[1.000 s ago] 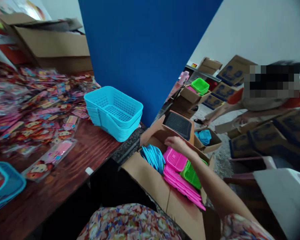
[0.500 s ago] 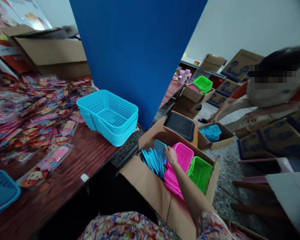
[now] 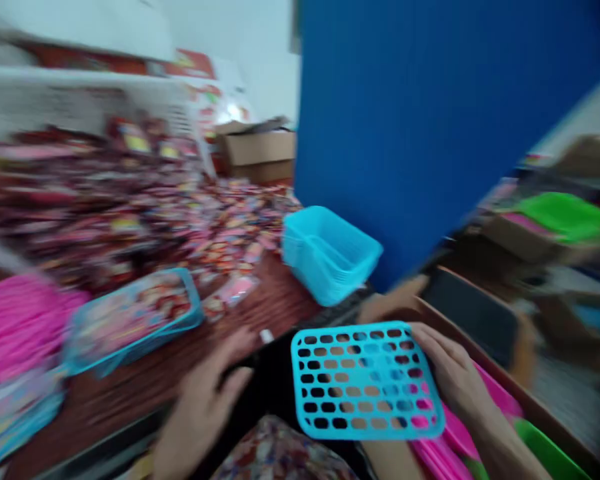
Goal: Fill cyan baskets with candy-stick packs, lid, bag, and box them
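Note:
My right hand [image 3: 443, 367] grips the right edge of a flat blue perforated plastic piece [image 3: 367, 380], held over the front of the cardboard box. My left hand [image 3: 205, 400] is at the table's front edge, blurred, its fingers apart and nothing in it. Beyond it on the table sits a blue basket [image 3: 197, 310] filled with packaged items. A stack of nested blue baskets [image 3: 330, 250] stands at the table's right corner.
Small packets [image 3: 220, 223] are heaped across the table. Pink baskets [image 3: 23, 327] lie at the left. At the right is a cardboard box [image 3: 545, 427] with pink and green baskets, beside a dark-topped stool [image 3: 470, 317]. A blue panel [image 3: 405, 120] rises behind.
The view has swung left. My right hand has lifted the blue perforated piece out of the box and brought it in front of me. My left hand has come into view.

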Available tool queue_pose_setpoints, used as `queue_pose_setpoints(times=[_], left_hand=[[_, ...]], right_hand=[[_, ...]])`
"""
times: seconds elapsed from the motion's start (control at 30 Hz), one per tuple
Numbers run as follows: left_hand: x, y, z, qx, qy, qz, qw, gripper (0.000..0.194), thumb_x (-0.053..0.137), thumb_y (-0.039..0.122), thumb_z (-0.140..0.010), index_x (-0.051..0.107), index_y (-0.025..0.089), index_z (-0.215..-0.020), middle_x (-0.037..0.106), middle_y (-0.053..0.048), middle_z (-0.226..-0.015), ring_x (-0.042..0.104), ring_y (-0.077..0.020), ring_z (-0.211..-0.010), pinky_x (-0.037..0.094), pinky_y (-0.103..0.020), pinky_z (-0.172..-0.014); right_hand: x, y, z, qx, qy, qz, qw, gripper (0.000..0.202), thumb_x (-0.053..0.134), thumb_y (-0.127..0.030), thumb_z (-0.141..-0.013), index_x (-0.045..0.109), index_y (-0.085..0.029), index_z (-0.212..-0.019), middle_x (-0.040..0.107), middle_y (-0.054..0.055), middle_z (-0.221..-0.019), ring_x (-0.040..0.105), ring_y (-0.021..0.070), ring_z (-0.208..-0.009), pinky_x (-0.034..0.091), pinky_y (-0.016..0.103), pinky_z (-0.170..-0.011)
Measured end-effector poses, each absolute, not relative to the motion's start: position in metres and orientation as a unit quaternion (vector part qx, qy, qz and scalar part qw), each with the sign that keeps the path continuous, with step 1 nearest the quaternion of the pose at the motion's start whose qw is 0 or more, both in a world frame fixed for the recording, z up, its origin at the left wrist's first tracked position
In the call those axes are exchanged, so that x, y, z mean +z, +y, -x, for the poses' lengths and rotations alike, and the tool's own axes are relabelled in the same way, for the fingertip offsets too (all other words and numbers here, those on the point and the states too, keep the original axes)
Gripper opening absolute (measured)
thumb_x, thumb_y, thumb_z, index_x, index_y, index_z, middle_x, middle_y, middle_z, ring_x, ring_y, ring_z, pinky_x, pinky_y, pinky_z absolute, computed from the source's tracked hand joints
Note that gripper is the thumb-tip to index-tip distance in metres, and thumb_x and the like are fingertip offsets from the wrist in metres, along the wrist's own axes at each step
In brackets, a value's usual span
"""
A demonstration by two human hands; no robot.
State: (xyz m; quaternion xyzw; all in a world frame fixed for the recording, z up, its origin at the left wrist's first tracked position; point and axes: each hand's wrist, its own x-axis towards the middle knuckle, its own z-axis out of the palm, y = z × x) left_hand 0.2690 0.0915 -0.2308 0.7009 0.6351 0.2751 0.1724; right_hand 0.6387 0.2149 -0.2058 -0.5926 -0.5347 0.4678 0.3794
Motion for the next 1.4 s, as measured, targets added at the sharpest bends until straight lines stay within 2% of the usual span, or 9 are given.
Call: queue_pose_setpoints(times=[0.1, 0.2, 0.33, 0.53, 0.7, 0.87, 1.0, 1.17, 1.4], left_hand=[[-0.239, 0.073, -0.258, 0.4, 0.67, -0.571, 0.255, 0.057, 0.04, 0.043, -0.101, 0.022, 0.035, -0.154, 0.054, -0.008, -0.142, 0.058, -0.0237, -0.123, 0.055, -0.04, -0.1], [-0.246, 0.058, -0.231, 0.509, 0.7, -0.429, 0.259, 0.057, 0.053, 0.044, -0.095, 0.037, 0.03, -0.148, 0.053, -0.009, -0.143, 0.055, -0.0257, -0.128, 0.052, -0.042, -0.103], [-0.237, 0.032, -0.19, 0.573, 0.684, -0.33, 0.31, 0.056, 0.058, 0.047, -0.092, 0.046, 0.025, -0.142, 0.062, -0.008, -0.134, 0.061, -0.0263, -0.119, 0.054, -0.04, -0.099], [-0.206, 0.054, -0.099, 0.486, 0.787, -0.351, 0.143, 0.048, 0.055, 0.049, -0.088, 0.065, 0.015, -0.121, 0.072, -0.007, -0.1, 0.066, -0.0243, -0.093, 0.054, -0.037, -0.084], [-0.198, 0.082, -0.035, 0.439, 0.823, -0.348, 0.096, 0.048, 0.054, 0.04, -0.084, 0.063, 0.013, -0.123, 0.065, -0.001, -0.074, 0.061, -0.0207, -0.072, 0.048, -0.031, -0.066], [-0.211, 0.084, -0.026, 0.37, 0.855, -0.357, 0.076, 0.03, 0.051, 0.029, -0.084, 0.07, 0.015, -0.103, 0.063, -0.002, -0.072, 0.058, -0.0191, -0.067, 0.042, -0.029, -0.066], [-0.222, 0.085, -0.025, 0.334, 0.877, -0.343, 0.048, 0.031, 0.047, 0.027, -0.087, 0.069, 0.016, -0.105, 0.064, -0.004, -0.074, 0.058, -0.0212, -0.071, 0.042, -0.031, -0.071], [-0.228, 0.086, -0.015, 0.319, 0.884, -0.34, 0.017, 0.028, 0.047, 0.027, -0.086, 0.07, 0.016, -0.1, 0.066, -0.009, -0.091, 0.06, -0.0253, -0.09, 0.045, -0.036, -0.084], [-0.244, 0.086, -0.013, 0.329, 0.871, -0.362, 0.031, 0.03, 0.041, 0.021, -0.087, 0.068, 0.017, -0.099, 0.069, -0.005, -0.089, 0.064, -0.0211, -0.084, 0.05, -0.032, -0.078]], right_hand=[[-0.213, 0.222, -0.536, 0.486, -0.569, 0.541, 0.383, 0.043, 0.068, -0.06, -0.072, 0.077, -0.023, -0.092, 0.076, 0.005, -0.087, 0.069, 0.0251, -0.076, 0.058, 0.03, -0.066], [-0.216, 0.232, -0.455, 0.525, -0.606, 0.47, 0.369, 0.044, 0.067, -0.062, -0.073, 0.077, -0.022, -0.087, 0.076, 0.006, -0.088, 0.069, 0.0267, -0.083, 0.059, 0.031, -0.07], [-0.217, 0.246, -0.379, 0.597, -0.631, 0.39, 0.305, 0.05, 0.061, -0.061, -0.08, 0.075, -0.019, -0.102, 0.075, 0.007, -0.09, 0.068, 0.0237, -0.078, 0.056, 0.03, -0.067], [-0.203, 0.288, -0.267, 0.458, -0.78, 0.294, 0.307, 0.047, 0.054, -0.047, -0.087, 0.068, -0.02, -0.123, 0.07, 0.009, -0.121, 0.065, 0.0256, -0.104, 0.052, 0.038, -0.091], [-0.198, 0.327, -0.188, 0.353, -0.869, 0.295, 0.185, 0.038, 0.051, -0.033, -0.09, 0.069, -0.022, -0.122, 0.075, 0.005, -0.101, 0.068, 0.0206, -0.081, 0.054, 0.032, -0.078], [-0.211, 0.323, -0.164, 0.251, -0.912, 0.302, 0.121, 0.039, 0.046, -0.033, -0.096, 0.065, -0.023, -0.128, 0.071, 0.01, -0.115, 0.066, 0.0267, -0.105, 0.05, 0.038, -0.091], [-0.211, 0.31, -0.165, 0.181, -0.926, 0.316, 0.1, 0.041, 0.04, -0.038, -0.098, 0.063, -0.024, -0.13, 0.064, 0.016, -0.122, 0.063, 0.035, -0.11, 0.048, 0.048, -0.09], [-0.215, 0.308, -0.164, 0.156, -0.931, 0.325, 0.058, 0.04, 0.036, -0.042, -0.1, 0.065, -0.031, -0.126, 0.063, 0.012, -0.12, 0.063, 0.0293, -0.107, 0.048, 0.041, -0.086], [-0.231, 0.312, -0.165, 0.22, -0.91, 0.333, 0.111, 0.036, 0.04, -0.032, -0.099, 0.064, -0.028, -0.126, 0.066, 0.009, -0.12, 0.061, 0.0254, -0.111, 0.044, 0.037, -0.095]])
